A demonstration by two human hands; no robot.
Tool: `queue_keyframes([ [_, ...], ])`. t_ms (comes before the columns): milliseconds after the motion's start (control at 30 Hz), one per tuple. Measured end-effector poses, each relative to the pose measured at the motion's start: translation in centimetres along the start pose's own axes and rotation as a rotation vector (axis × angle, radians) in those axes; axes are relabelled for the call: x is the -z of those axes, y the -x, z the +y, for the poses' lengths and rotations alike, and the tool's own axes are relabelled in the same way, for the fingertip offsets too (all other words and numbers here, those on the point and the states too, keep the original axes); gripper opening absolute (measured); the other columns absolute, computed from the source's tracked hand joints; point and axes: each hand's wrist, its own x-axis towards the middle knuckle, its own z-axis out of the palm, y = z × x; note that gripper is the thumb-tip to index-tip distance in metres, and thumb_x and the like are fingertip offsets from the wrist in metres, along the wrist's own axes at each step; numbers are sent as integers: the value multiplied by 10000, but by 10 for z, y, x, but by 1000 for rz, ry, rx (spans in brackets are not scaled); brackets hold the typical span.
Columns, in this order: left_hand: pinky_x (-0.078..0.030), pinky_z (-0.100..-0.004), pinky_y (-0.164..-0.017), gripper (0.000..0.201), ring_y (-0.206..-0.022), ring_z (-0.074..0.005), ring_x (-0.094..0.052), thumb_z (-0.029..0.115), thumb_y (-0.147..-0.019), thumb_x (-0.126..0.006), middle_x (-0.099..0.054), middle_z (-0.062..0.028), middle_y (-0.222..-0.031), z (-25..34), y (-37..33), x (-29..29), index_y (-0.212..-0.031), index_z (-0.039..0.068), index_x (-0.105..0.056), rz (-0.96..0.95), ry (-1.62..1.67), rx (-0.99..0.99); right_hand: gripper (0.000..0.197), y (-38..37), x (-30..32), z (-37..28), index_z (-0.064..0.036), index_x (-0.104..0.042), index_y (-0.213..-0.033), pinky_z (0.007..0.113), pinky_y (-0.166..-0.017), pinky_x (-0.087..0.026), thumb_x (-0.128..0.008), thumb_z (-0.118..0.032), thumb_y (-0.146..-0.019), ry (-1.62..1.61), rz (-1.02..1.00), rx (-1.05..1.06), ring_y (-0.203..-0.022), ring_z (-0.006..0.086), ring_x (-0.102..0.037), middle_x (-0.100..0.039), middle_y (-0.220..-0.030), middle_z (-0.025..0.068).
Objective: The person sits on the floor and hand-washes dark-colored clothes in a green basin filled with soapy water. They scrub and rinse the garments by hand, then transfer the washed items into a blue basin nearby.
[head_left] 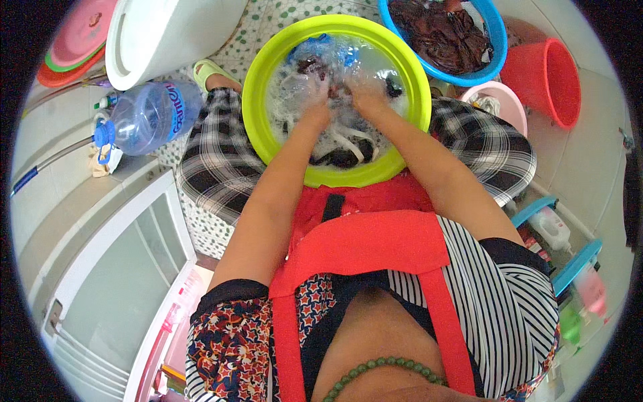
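A lime-green basin (254,100) of sudsy water stands between my knees. Both my hands are in it, close together near its middle. Foam and water cover the fingers of my left hand (320,99) and my right hand (365,96), so their grip is hidden. Between and just beyond them shows dark reddish wet cloth (311,65). Blue cloth (321,45) floats by the far rim. Nearer to me lie black cloth (338,158) and white straps (349,142) in the suds.
Beyond the basin to the right stands a blue basin (499,33) of dark brown wet cloth. Beside it are a red bucket (546,80) and a pink tub (512,104). On the left are a large clear bottle (151,117) and a white tub (167,33). A shelf (576,268) holds bottles.
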Motion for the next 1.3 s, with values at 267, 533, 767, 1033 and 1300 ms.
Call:
queue_keyframes([
  [267, -344, -476, -1021, 721, -1236, -393, -387, 399, -801, -642, -339, -200, -1374, -18, -12, -6, -1401, 146, -332, -504, -191, -4, 367, -17, -3, 8, -10, -607, -1053, 524, -862, -437, -520, -313, -866, 108, 28, -5, -970, 412, -580, -609, -1038, 238],
  [533, -348, -493, -1015, 728, -1207, -334, -442, 500, -803, -626, -467, -146, -1320, 60, 26, 95, -1372, 124, -372, -15, 1197, 466, 324, 1, 43, -23, -13, -646, -888, 458, -769, -475, -563, -323, -849, -610, 445, -211, -867, 390, -613, -632, -896, 237],
  [767, -400, -462, -998, 409, -1110, -289, -545, 361, -904, -525, -588, -139, -1174, 62, 51, 89, -1196, 76, -559, -254, 2211, 276, 339, 80, 60, -129, -27, -639, -893, 485, -733, -485, -508, -335, -839, -555, 259, 179, -834, 405, -626, -643, -862, 225],
  [1033, -465, -462, -894, 365, -1008, -258, -607, 317, -934, -381, -620, -76, -1139, 60, 37, 41, -1134, 95, -589, -267, 2250, 505, 399, 29, 48, -70, 1, -632, -854, 495, -726, -492, -509, -378, -881, -479, 320, -284, -779, 434, -611, -627, -843, 256],
  [1300, -468, -463, -909, 327, -1016, -264, -600, 304, -936, -410, -615, -92, -1118, 29, 31, 18, -1129, 101, -580, -284, 2364, 169, 296, 89, 42, -121, -71, -648, -871, 463, -726, -503, -606, -352, -785, -443, 269, 128, -808, 395, -625, -651, -843, 201],
])
